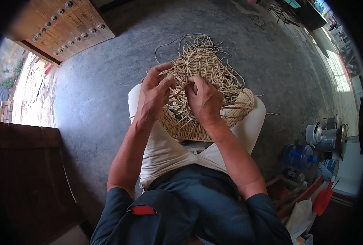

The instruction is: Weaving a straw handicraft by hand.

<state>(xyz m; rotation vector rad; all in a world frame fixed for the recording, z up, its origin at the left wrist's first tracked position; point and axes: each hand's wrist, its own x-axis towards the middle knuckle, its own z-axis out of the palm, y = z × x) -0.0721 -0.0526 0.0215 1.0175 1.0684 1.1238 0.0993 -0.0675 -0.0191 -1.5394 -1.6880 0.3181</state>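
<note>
A woven piece of straw-coloured cord [185, 131] lies between my knees, with a narrower woven section [202, 63] and many loose strands beyond it. Over it, my right hand [205, 100] is closed, thumb and fingers pinched on a cord strand. To its left, my left hand [152, 92] has its index finger stretched forward and the other fingers curled, apparently round a strand. Thin brownish cord [180, 77] loops between the two hands. The fingertips partly hide where the strands cross.
A wooden door with metal studs [77, 26] stands at the far left, a dark wooden panel [22, 163] at the near left. To the right are a blue water jug [298, 156], a kettle [313, 134], a metal pot [328, 140] and a red dustpan-like thing [322, 201].
</note>
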